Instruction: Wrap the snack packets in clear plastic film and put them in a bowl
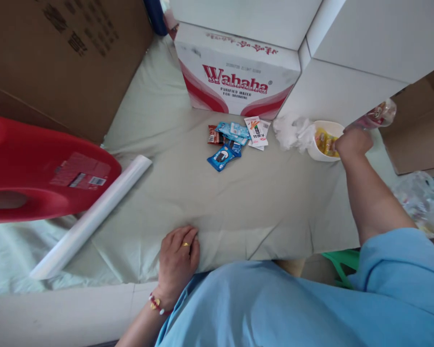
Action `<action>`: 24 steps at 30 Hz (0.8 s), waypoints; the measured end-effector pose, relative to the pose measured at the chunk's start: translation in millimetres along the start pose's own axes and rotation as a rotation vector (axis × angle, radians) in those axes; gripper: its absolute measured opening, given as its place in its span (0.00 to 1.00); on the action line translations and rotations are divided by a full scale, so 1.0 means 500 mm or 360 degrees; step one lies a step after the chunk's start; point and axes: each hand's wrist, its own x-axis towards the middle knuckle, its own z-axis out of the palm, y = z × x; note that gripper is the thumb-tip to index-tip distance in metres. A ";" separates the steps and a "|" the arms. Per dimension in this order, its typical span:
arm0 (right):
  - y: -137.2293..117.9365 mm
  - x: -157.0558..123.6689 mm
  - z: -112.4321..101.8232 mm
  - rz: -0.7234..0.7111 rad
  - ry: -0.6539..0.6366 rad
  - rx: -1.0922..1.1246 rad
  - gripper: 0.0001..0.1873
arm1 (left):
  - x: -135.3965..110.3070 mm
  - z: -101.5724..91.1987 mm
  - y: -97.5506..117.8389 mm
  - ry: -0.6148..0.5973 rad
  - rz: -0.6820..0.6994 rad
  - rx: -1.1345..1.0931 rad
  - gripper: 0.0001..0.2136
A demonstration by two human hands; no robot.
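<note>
My left hand rests on the cloth at the table's near edge. Its fingers lie loosely on the surface with nothing in them. Far to the right, my right hand is closed at the right rim of a white bowl; its fingertips are partly hidden. Yellow packets lie inside the bowl. A crumpled white plastic bag touches the bowl's left side. Farther left is a small pile of snack packets: a blue packet, a light blue packet, a brown packet and a white packet.
A Wahaha water carton stands at the back against white cabinets. On the left are a large cardboard box, a red plastic object and a white roll. A clear bottle lies beyond my right hand.
</note>
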 end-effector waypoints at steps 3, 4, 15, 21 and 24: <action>-0.011 -0.011 -0.011 -0.0125 0.0324 0.0347 0.22 | -0.002 0.002 0.000 -0.0003 -0.0032 -0.0024 0.10; -0.019 -0.018 -0.009 -0.0264 0.0373 0.0474 0.22 | -0.003 0.003 0.000 -0.0003 -0.0046 -0.0039 0.10; -0.123 -0.126 0.049 -0.0542 0.0503 0.0815 0.15 | -0.004 0.006 0.001 0.0010 -0.0086 -0.0067 0.09; -0.111 -0.125 0.081 -0.0513 0.0312 0.0571 0.19 | -0.006 0.010 0.001 0.0025 -0.0091 -0.0040 0.09; -0.101 -0.118 0.088 -0.0480 0.0285 0.0697 0.10 | -0.008 0.012 0.000 -0.0001 -0.0147 -0.0086 0.09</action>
